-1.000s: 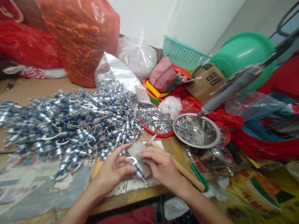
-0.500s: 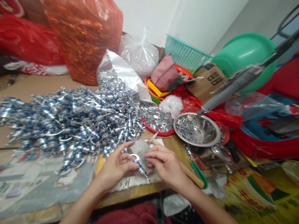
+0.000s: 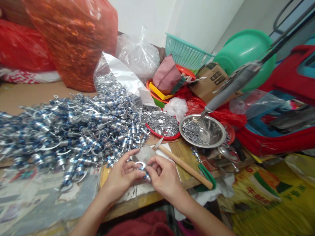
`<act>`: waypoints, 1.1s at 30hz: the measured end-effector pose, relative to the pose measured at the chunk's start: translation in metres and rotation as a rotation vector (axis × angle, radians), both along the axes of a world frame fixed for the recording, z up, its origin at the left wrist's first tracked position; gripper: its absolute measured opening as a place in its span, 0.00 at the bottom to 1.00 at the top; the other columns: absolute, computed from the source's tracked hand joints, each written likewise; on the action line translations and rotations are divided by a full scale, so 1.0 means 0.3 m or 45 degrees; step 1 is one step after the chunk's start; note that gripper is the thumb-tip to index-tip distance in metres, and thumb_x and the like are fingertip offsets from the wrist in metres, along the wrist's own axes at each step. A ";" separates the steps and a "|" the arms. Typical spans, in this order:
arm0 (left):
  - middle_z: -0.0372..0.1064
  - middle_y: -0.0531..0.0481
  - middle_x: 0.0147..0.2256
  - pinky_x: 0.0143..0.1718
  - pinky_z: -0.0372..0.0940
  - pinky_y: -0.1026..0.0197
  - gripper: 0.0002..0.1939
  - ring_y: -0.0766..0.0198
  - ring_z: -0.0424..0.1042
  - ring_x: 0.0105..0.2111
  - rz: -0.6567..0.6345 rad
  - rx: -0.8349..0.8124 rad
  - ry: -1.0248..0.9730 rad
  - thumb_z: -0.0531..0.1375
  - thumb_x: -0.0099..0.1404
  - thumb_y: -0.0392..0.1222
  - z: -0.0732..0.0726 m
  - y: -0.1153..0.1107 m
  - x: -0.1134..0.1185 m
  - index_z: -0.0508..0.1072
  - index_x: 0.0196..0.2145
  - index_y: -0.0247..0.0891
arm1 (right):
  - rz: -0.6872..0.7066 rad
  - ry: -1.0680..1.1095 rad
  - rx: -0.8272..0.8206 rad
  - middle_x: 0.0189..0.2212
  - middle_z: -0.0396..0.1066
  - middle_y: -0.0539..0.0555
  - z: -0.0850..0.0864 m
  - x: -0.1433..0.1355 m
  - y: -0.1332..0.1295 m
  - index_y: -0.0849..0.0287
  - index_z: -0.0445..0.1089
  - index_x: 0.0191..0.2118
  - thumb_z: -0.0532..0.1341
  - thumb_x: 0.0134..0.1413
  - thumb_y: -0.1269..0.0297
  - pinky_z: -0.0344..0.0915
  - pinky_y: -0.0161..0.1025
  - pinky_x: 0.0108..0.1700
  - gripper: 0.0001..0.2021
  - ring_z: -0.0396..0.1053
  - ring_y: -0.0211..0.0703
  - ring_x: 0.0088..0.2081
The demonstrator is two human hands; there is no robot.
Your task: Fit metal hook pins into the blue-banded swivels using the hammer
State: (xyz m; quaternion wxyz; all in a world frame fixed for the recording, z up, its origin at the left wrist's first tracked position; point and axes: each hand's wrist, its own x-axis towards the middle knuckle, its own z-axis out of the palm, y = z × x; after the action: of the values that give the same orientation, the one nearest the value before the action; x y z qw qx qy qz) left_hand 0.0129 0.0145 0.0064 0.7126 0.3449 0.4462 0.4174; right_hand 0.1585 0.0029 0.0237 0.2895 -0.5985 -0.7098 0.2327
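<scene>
My left hand (image 3: 118, 178) is closed round a silver-and-blue metal fitting (image 3: 142, 166) with a white-silver curved piece. It is held over a flat grey metal block (image 3: 145, 153) on the bench. My right hand (image 3: 165, 177) is pinched, its fingertips against the fitting's right side. Whatever lies between those fingertips is hidden. Left of both hands spreads a large pile of similar fittings (image 3: 73, 131). A hammer (image 3: 187, 167) with a wooden handle lies to the right of the block.
Beyond my hands is a red tray (image 3: 163, 137) of small metal pieces. Right of it stands a steel bowl (image 3: 216, 139) holding thin metal pins. A grey-handled tool (image 3: 233, 85) slants above the bowl. A red translucent bag (image 3: 73, 42) stands at the back left.
My right hand has moved left and in against the fitting, now covering its lower end. The left hand keeps its hold. The view has shifted slightly to the right.
</scene>
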 end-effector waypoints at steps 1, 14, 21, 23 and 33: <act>0.69 0.55 0.25 0.30 0.65 0.62 0.35 0.65 0.69 0.26 0.000 0.004 0.001 0.64 0.44 0.31 -0.001 0.000 0.000 0.57 0.50 0.37 | 0.037 -0.038 0.018 0.22 0.67 0.50 0.003 0.005 0.003 0.58 0.69 0.32 0.57 0.48 0.70 0.59 0.32 0.26 0.05 0.65 0.37 0.25; 0.70 0.54 0.25 0.31 0.66 0.60 0.35 0.63 0.70 0.26 -0.001 -0.001 -0.003 0.64 0.44 0.31 -0.008 0.001 0.000 0.58 0.50 0.37 | 0.397 -0.173 0.114 0.30 0.67 0.53 0.023 0.056 -0.009 0.59 0.68 0.33 0.53 0.50 0.77 0.62 0.34 0.35 0.09 0.66 0.40 0.34; 0.70 0.55 0.24 0.29 0.66 0.60 0.37 0.64 0.70 0.24 0.006 -0.031 0.004 0.66 0.42 0.32 0.007 0.000 0.002 0.58 0.50 0.37 | 0.487 -0.294 0.286 0.25 0.69 0.53 0.075 0.114 0.033 0.61 0.68 0.29 0.50 0.47 0.80 0.62 0.34 0.33 0.12 0.66 0.39 0.29; 0.70 0.55 0.23 0.29 0.66 0.60 0.37 0.64 0.70 0.24 0.019 -0.036 0.023 0.66 0.41 0.32 0.011 0.000 0.003 0.58 0.50 0.36 | 0.583 -0.474 0.319 0.25 0.68 0.54 0.078 0.117 0.043 0.62 0.69 0.30 0.50 0.46 0.81 0.63 0.37 0.34 0.13 0.66 0.42 0.30; 0.70 0.54 0.24 0.29 0.67 0.60 0.37 0.63 0.71 0.25 0.013 -0.035 0.044 0.66 0.43 0.32 0.016 -0.003 0.003 0.58 0.51 0.35 | 0.034 -0.052 0.161 0.32 0.67 0.53 0.043 0.165 0.039 0.58 0.68 0.42 0.54 0.53 0.67 0.63 0.35 0.34 0.11 0.65 0.38 0.31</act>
State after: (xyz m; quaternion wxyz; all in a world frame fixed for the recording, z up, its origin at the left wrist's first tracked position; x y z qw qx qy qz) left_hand 0.0139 0.0138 0.0112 0.7073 0.3401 0.4659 0.4088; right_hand 0.2081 0.0146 0.0367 0.3090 -0.5742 -0.7367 0.1791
